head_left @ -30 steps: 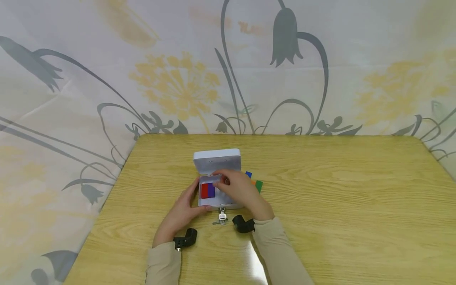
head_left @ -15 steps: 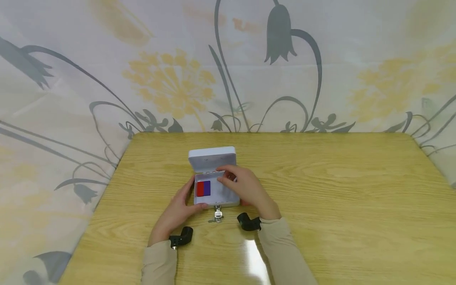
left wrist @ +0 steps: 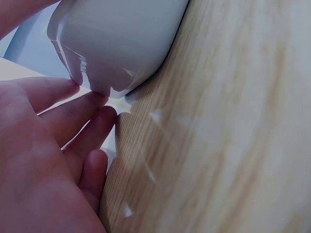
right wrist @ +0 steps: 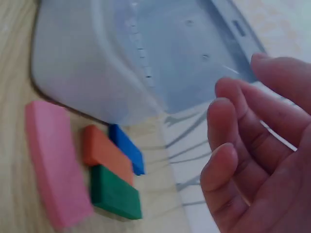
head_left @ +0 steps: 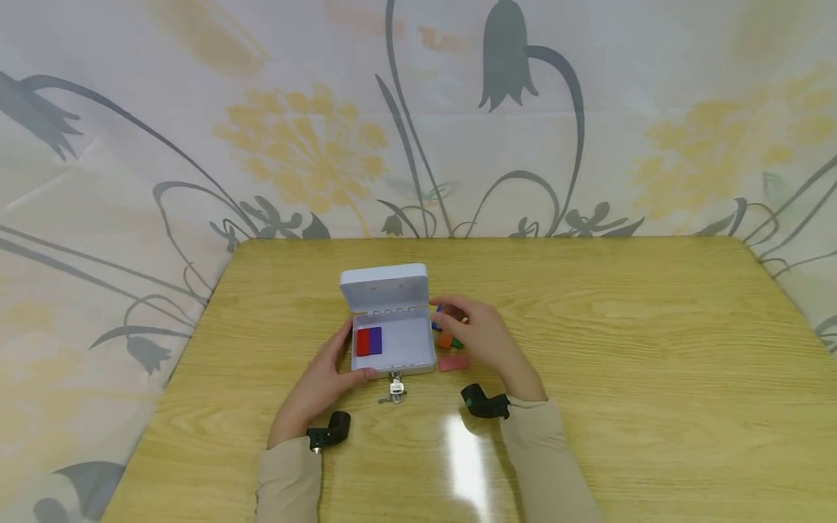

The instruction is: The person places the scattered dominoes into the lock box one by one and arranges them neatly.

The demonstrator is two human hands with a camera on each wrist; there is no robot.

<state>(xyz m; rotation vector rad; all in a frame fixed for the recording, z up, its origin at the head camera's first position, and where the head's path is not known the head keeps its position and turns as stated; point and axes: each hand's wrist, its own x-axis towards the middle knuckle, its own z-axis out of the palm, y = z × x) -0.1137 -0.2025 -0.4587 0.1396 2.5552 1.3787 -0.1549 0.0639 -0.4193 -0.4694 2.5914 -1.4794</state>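
A white metal cash box (head_left: 408,341) stands with its lid (head_left: 384,288) raised. Inside, a red block (head_left: 362,342) and a purple block (head_left: 375,340) lie side by side at the left wall. My left hand (head_left: 319,379) grips the box's front left corner, thumb at the front rim and fingers along the left side. To the right of the box, my right hand (head_left: 489,335) hovers over loose blocks, its fingers loosely bent around nothing. In the right wrist view those are a pink block (right wrist: 56,165), an orange block (right wrist: 108,154), a green block (right wrist: 116,195) and a blue block (right wrist: 127,148).
A key (head_left: 396,388) sits in the lock at the box's front. The wood-grain table (head_left: 621,363) extends well to the right, and a flower-patterned cloth (head_left: 314,109) hangs behind its back edge.
My right hand has moved from over the box's inside out to the right, above the loose blocks. The purple block stays beside the red one. My left hand keeps its grip on the box.
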